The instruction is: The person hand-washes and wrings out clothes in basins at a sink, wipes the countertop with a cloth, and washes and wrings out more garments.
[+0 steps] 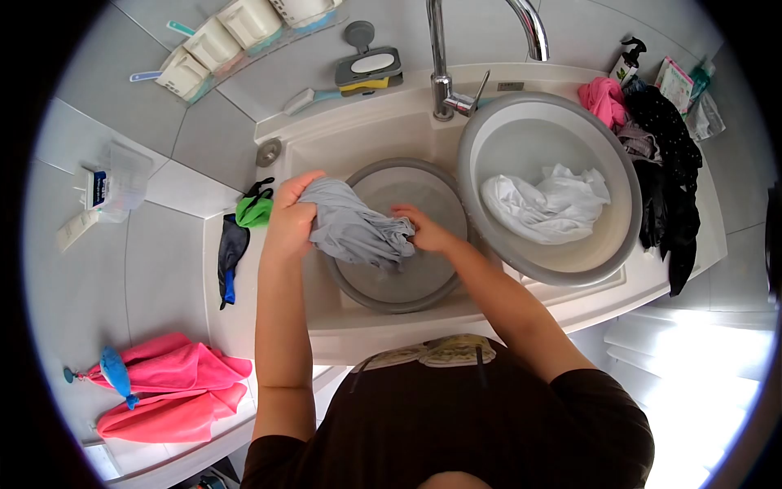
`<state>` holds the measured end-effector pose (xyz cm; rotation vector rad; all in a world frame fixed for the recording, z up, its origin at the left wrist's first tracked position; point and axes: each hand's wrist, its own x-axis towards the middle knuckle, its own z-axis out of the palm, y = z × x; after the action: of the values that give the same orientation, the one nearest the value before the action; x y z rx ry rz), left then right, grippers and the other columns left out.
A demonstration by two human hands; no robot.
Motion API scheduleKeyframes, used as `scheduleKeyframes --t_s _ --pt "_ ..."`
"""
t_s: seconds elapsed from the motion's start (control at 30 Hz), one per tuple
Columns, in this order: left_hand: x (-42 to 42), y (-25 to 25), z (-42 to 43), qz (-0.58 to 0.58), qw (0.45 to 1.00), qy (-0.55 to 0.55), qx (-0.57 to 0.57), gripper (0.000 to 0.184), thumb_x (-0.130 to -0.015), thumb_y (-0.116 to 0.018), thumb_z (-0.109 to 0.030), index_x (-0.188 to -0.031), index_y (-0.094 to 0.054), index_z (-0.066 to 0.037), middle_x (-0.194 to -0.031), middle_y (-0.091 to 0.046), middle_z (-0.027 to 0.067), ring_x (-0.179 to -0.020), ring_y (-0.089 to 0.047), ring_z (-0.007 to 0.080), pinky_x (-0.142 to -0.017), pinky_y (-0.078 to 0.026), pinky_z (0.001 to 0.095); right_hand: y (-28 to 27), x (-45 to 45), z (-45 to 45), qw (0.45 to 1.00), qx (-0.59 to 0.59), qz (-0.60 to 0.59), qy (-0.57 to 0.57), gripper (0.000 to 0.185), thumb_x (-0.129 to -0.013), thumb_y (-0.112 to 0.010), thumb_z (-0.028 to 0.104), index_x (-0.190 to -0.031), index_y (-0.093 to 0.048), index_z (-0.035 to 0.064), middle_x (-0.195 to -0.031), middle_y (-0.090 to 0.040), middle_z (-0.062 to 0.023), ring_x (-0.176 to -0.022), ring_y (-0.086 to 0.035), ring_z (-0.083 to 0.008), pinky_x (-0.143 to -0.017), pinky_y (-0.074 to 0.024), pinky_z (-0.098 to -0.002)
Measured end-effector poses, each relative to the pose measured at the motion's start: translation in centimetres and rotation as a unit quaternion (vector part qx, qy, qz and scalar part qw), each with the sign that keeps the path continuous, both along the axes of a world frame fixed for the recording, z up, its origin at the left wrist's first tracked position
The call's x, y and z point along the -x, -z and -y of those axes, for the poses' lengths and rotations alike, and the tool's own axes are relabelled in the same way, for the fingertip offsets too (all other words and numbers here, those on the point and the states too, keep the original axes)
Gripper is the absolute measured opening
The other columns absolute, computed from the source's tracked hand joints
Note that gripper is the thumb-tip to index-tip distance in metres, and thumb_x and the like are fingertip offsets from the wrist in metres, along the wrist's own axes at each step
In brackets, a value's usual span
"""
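A bunched grey cloth garment hangs between my two hands, above the left side of a grey basin that sits in the sink. My left hand grips its left end, fingers wrapped round the fabric. At the other end, my right hand pinches the gathered cloth over the basin's water. To the right, a second, larger basin with a grey rim holds water and a white cloth. Neither hand touches that basin.
A chrome faucet rises behind the basins. Dark and pink clothes lie along the counter's right end, near a pump bottle. Green and black fabric lies at left. Pink towels hang on the left wall. A soap holder is mounted behind.
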<state>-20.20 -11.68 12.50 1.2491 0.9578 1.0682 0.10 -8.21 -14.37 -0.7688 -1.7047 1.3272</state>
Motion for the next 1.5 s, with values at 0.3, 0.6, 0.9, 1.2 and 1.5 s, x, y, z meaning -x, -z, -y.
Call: scheduleKeyframes --t_s 0.3,0.6,0.9,1.2,1.5 --pt "2.3 4.7 -1.5 -0.267 0.963 -0.044 -0.012 0.047 -0.066 -0.045 0.008 -0.111 -0.055 -0.004 -0.099 -0.058 0.0132 -0.087 -0.056 0.0190 -0.077 -0.047 0.0314 -8.5 -1.1 0.4 0.942 0.252 -0.209 0.077 0.030 -0.087 -0.050 -0.002 -0.114 -0.049 0.0104 -0.097 -0.053 -0.0028 -0.089 -0.052 -0.0135 -0.079 -0.0430 -0.0254" --pt "4.2 16.1 -1.4 -0.423 0.900 -0.092 -0.057 0.047 -0.072 -0.066 -0.002 -0.117 -0.054 -0.009 -0.112 -0.060 0.0141 -0.095 -0.060 0.0225 -0.078 -0.048 0.0366 -3.3 -3.5 1.7 0.946 0.089 0.264 0.163 0.061 -0.073 -0.060 -0.002 -0.131 -0.044 0.0093 -0.121 -0.049 -0.0191 -0.118 -0.047 -0.0373 -0.097 -0.0420 -0.0397" --pt "1.6 24.0 -0.5 -0.547 0.800 -0.245 0.005 0.032 -0.089 -0.053 -0.031 -0.087 -0.065 -0.002 -0.084 -0.064 0.0219 -0.083 -0.060 0.0438 -0.071 -0.047 0.0477 -2.1 -1.9 3.9 0.881 -0.146 0.430 0.129 0.039 -0.071 -0.066 0.007 -0.110 -0.058 0.0032 -0.127 -0.047 -0.0174 -0.124 -0.042 -0.0366 -0.098 -0.0411 -0.0457" --pt "0.0 25.0 -1.2 -0.541 0.822 -0.178 -0.005 0.020 -0.081 -0.065 -0.024 -0.081 -0.067 -0.004 -0.073 -0.064 0.0189 -0.066 -0.063 0.0343 -0.062 -0.049 0.0396 -0.6 0.5 2.4 0.895 -0.168 0.412 0.034 0.026 -0.074 -0.060 0.004 -0.100 -0.059 0.0030 -0.124 -0.049 -0.0147 -0.108 -0.053 -0.0305 -0.090 -0.0475 -0.0381" --pt "-5.1 23.5 -0.6 -0.591 0.803 -0.059 0.055 0.047 -0.072 -0.075 -0.040 -0.100 -0.064 -0.004 -0.094 -0.065 0.0153 -0.093 -0.062 0.0330 -0.083 -0.048 0.0482 2.2 0.1 -0.1 0.787 -0.056 0.613 0.041 0.052 -0.081 -0.058 0.012 -0.132 -0.051 0.0129 -0.138 -0.042 -0.0117 -0.125 -0.039 -0.0310 -0.101 -0.0366 -0.0451"
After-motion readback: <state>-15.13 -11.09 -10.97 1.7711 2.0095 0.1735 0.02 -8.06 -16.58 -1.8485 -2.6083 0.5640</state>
